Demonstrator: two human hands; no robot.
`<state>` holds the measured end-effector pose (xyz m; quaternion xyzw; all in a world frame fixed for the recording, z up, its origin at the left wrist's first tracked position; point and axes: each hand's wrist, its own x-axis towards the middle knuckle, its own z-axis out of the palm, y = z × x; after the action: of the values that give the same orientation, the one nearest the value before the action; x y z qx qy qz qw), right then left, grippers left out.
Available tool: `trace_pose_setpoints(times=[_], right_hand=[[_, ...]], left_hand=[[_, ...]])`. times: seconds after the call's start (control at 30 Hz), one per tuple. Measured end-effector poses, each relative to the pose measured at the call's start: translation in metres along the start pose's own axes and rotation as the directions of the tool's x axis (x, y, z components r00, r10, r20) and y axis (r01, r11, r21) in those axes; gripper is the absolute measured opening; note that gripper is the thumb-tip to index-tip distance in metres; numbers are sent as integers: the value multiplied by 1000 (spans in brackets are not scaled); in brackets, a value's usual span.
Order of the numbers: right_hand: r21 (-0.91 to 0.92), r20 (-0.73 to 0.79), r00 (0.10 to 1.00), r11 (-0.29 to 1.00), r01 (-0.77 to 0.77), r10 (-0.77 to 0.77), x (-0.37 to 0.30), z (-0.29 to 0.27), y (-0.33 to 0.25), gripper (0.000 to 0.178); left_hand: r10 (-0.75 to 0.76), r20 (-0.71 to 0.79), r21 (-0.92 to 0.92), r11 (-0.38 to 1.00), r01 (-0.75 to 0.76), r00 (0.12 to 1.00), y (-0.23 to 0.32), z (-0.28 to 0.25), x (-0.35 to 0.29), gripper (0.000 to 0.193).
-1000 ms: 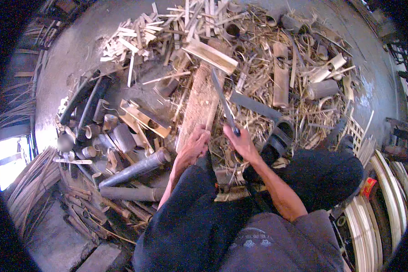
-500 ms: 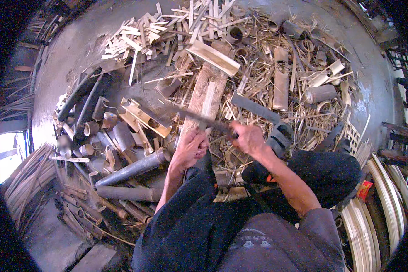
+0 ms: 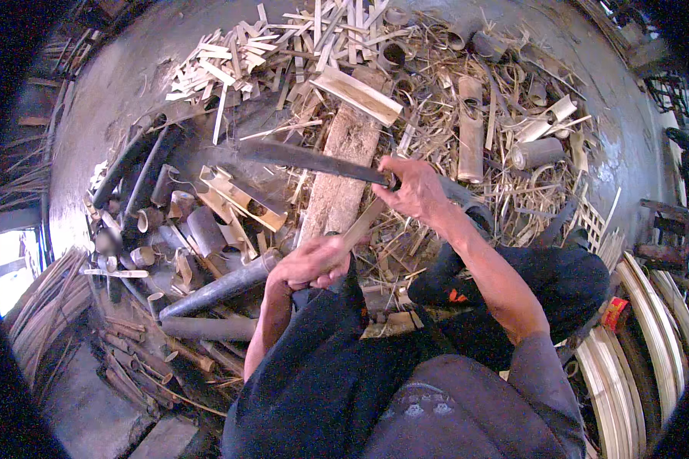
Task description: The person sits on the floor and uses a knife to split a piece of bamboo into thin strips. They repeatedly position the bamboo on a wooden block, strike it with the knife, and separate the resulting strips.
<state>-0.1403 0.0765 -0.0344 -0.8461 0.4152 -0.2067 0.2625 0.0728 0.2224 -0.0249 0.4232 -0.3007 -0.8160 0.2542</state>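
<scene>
Leftmost, bamboo tubes (image 3: 204,228) are strewn on floor (image 3: 134,92), split bamboo (image 3: 243,200) beside them. Bamboo strip (image 3: 366,221) is clasped in left hand (image 3: 310,264), slanted near right edge of wooden plank (image 3: 335,200). Across plank, knife (image 3: 306,157) is held, handle gripped in right hand (image 3: 419,195); blade contact cannot be told. Farther right, shavings (image 3: 505,200) are scattered.

The long curved metal knife (image 3: 306,159) is dark grey. The thick wooden beam (image 3: 331,203) is light tan. The cloth shirt (image 3: 475,413) is grey with a pale print.
</scene>
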Motion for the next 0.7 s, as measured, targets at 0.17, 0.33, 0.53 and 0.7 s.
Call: trace_pose_setpoints(times=[0.17, 0.33, 0.53, 0.7], right_hand=[[49, -53, 969, 969, -240, 243, 4, 37, -25, 32], [48, 180, 896, 906, -421, 406, -10, 69, 1, 40], [-222, 224, 959, 967, -121, 171, -28, 40, -6, 20], [-209, 336, 939, 978, 4, 68, -19, 39, -8, 24]], left_hand=[[498, -129, -197, 835, -514, 858, -34, -22, 22, 61], [491, -704, 201, 830, -520, 513, 0, 29, 68, 43], [309, -526, -184, 868, -461, 793, -7, -20, 29, 11], [133, -537, -313, 886, -342, 833, -13, 7, 10, 10]])
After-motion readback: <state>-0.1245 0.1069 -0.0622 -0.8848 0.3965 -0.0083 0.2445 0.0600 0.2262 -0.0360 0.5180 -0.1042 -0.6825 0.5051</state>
